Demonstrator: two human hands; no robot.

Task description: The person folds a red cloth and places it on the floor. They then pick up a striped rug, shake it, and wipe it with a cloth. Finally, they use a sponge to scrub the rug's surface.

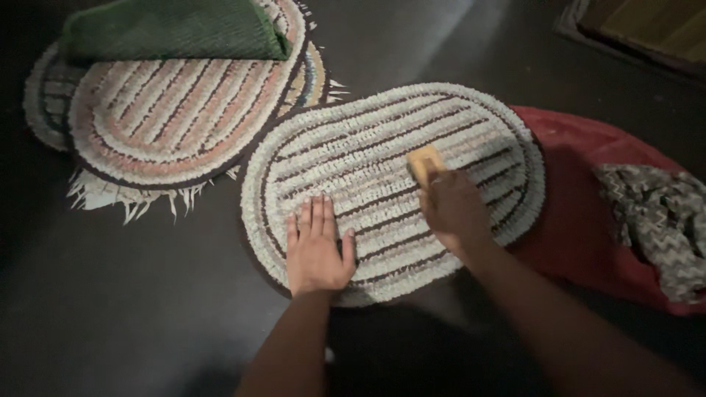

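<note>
Oval rug [382,184]: on the floor [132,309], long axis running lower left to upper right. Left hand [316,250]: open, flat on the rug's near-left end. Right hand [452,209]: closed around a tan block [425,162] at rug centre-right, nearer the rug's far end. Beyond the rug's right end: red cloth [581,220]. Left of it: second rug [176,110], with bare floor on the near side.

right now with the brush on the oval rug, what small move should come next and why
Probably a short stroke of the tan brush along the ridges of the oval rug, toward its bare far end. The right hand holds the brush against the middle rows, and the left hand lies flat on the near edge, pinning the rug.
</note>
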